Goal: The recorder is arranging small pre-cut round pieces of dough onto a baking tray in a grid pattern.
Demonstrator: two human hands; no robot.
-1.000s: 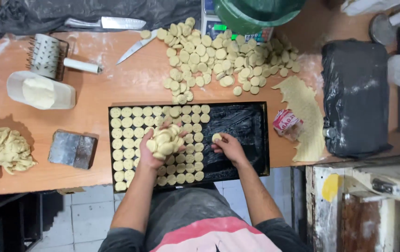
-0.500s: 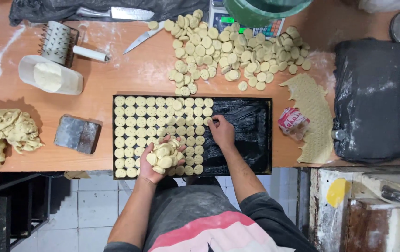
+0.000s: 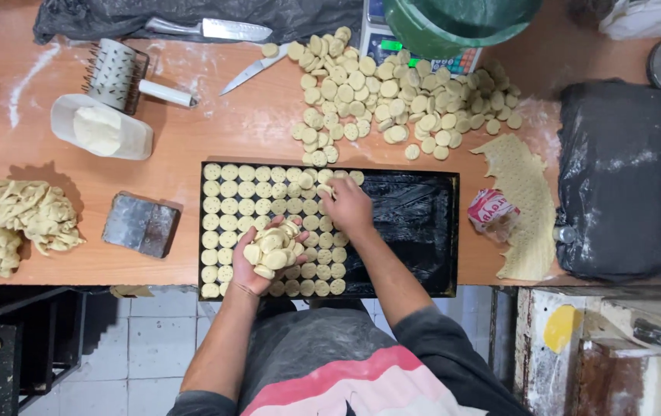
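Left hand (image 3: 257, 258), lower centre of frame, palm up and fingers cupped round a heap of dough discs (image 3: 273, 248), held just over the black tray (image 3: 423, 231). Right hand (image 3: 346, 206) sits centre frame w/ fingertips pinched on one disc (image 3: 324, 189) at the top of the tray, right at the edge of the filled rows. Left approx. half of tray is covered in neat rows of discs; right half bare, shiny black.

Big loose pile of discs (image 3: 400, 100) upper centre on the wooden table (image 3: 215, 139), near the green bowl (image 3: 454, 23). Perforated dough sheet (image 3: 527, 208) right of tray, black bag (image 3: 623, 177) further right. Scrap dough lump (image 3: 7, 223) far left, metal scraper (image 3: 142, 225) beside tray, spiked roller (image 3: 119, 75) and white tub (image 3: 99, 127) upper left, knife (image 3: 249, 71) above.

Doing it well, imo: drop each disc flat, just beside its neighbour w/o overlap, keep rows straight, fill col. by col. toward the bare side. Keep cupped hand level and close so the stack doesn't slide off; light pinch only, soft dough dents easily.
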